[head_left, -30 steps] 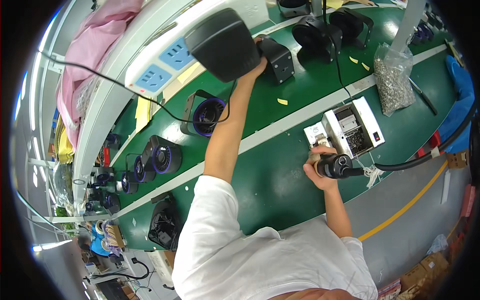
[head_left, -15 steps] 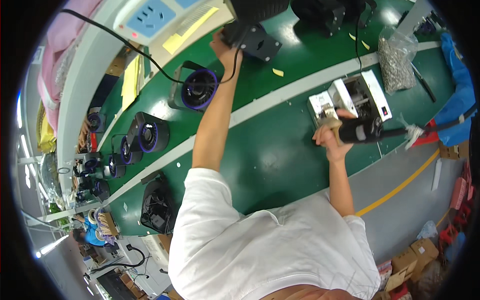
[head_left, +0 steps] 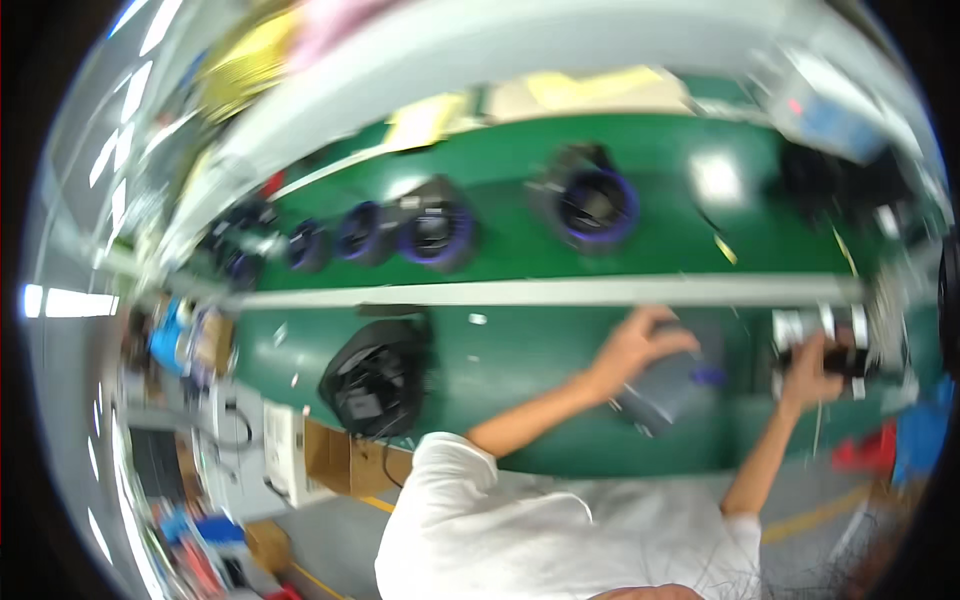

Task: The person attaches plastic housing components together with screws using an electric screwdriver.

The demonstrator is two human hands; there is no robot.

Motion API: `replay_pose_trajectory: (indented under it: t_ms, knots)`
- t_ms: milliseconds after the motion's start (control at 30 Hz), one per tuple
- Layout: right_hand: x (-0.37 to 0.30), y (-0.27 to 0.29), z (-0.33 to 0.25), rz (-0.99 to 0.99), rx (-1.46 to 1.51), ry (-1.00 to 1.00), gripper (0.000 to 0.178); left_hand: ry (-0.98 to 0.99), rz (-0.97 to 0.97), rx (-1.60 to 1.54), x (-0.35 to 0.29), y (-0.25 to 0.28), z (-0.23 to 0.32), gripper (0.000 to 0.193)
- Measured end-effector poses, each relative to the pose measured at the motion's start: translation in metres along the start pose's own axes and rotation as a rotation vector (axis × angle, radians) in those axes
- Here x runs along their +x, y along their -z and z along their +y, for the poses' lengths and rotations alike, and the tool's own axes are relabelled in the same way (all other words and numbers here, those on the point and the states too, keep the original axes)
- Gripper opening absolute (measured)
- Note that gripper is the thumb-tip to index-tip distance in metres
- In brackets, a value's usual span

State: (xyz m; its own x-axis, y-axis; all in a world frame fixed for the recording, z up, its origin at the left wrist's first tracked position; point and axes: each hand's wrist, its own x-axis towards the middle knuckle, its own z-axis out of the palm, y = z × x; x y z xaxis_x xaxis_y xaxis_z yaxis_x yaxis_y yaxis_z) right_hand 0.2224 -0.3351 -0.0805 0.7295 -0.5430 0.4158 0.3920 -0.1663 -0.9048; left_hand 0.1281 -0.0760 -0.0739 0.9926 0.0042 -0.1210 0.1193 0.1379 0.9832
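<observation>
The left hand (head_left: 642, 350) spreads over a dark-grey, boxy housing (head_left: 662, 396) at the green tabletop's (head_left: 530, 345) near side; whether it grips, I cannot tell. The housing's purple part (head_left: 708, 376) points right; blur hides its long axis. The right hand (head_left: 808, 375) grasps a black cylindrical tool (head_left: 850, 361).

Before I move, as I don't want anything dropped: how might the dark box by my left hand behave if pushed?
The dark box is probably stiff, as its flat side looks unbent. It would more likely slide than roll, given its flat faces.
</observation>
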Motion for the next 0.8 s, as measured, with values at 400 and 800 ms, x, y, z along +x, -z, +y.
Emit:
replay_pose_trajectory:
  t_ms: [400, 800]
  knots:
    - [0.000, -0.027, -0.045, -0.172, 0.184, -0.027, 0.039, -0.805, 0.043, 0.606, -0.007, 0.003, -0.017, 0.046]
    - [0.028, -0.024, -0.048, -0.125, 0.093, 0.171, 0.037, -0.795, 0.050, 0.562, 0.008, -0.009, -0.015, 0.057]
